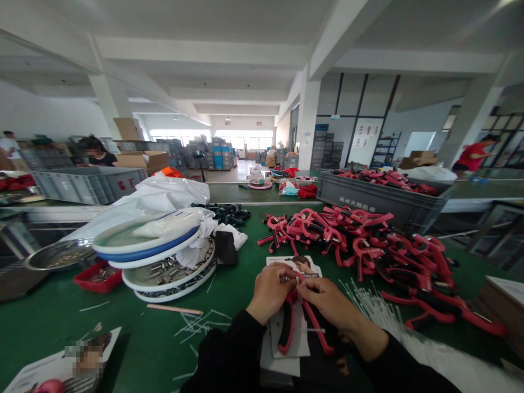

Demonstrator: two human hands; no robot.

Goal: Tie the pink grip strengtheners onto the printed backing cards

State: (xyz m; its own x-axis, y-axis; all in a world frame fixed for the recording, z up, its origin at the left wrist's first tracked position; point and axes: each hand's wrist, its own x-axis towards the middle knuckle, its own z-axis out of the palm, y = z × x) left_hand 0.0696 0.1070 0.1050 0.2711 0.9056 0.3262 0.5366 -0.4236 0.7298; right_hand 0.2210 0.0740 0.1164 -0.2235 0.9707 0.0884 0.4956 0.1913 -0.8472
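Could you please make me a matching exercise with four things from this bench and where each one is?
Things
1. Pink-and-black tool
2. Red tray
3. Grey crate with white lettering
4. Large bundle of thin white strips

Places
A. Behind the loose pile of tools
B. Between the left hand and the right hand, handles spread
C. On the table, close beside the right forearm
D. Between the metal bowl and the stacked round trays

Pairs: 1-B, 2-D, 3-A, 4-C

Plier pile (362,245) right of trays (151,253), crate (352,192) behind
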